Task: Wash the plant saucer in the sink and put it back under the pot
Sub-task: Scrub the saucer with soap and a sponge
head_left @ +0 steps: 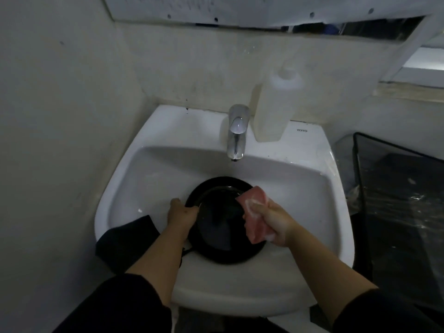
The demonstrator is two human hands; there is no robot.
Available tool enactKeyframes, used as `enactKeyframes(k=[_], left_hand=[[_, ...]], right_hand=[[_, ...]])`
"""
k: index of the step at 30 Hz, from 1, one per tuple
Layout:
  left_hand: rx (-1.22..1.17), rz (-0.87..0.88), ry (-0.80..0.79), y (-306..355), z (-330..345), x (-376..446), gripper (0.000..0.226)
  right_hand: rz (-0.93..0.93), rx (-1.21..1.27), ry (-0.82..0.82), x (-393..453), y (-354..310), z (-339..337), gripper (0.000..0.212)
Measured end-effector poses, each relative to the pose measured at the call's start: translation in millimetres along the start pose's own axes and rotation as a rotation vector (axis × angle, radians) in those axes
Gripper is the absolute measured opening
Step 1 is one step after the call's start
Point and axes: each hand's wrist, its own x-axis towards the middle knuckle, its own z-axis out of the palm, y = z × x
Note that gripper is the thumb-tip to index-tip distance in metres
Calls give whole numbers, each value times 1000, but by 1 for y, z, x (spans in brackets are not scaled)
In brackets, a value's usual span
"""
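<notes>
Gripping on both sides: left hand [181,213] is curled over the left rim of the black saucer [217,227], thumb on the upper face, fingers out of sight underneath. Right hand [269,222] is clenched round a pink sponge [254,213] with white suds on it; the sponge's far end touches the saucer's right rim.

Saucer sits in the white sink [153,169], tilted, near edge resting over the basin's front lip, far edge down in the bowl below the tap. Inside face looks wet and glossy; can't tell how clean it is, too dark.

Chrome tap [236,132] at the back centre, spout pointing at the saucer. Can't tell if water is running. Translucent white bottle [275,104] stands upright on the sink ledge just right of the tap, against the wall.

Dark cloth [127,241] is draped over the sink's left front rim, beside my left forearm. Black wire-mesh bin [396,188] lined with clear plastic stands to the right of the sink, near it. Both my sleeves are dark, pushed up past the forearms.
</notes>
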Motion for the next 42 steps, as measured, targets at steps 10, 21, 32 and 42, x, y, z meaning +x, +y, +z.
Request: enactKeyframes(k=[10, 21, 32, 42], left_hand=[[-363, 39, -128, 6, 2, -13, 21], [-670, 137, -241, 8, 12, -42, 27], [-696, 96, -243, -7, 5, -48, 30], [-718, 127, -200, -4, 7, -45, 29]], right_hand=[[-64, -224, 134, 13, 9, 10, 53], [-753, -1336, 175, -1, 41, 56, 59], [-874, -1495, 201, -11, 40, 60, 58], [-930, -1332, 83, -11, 39, 59, 54]])
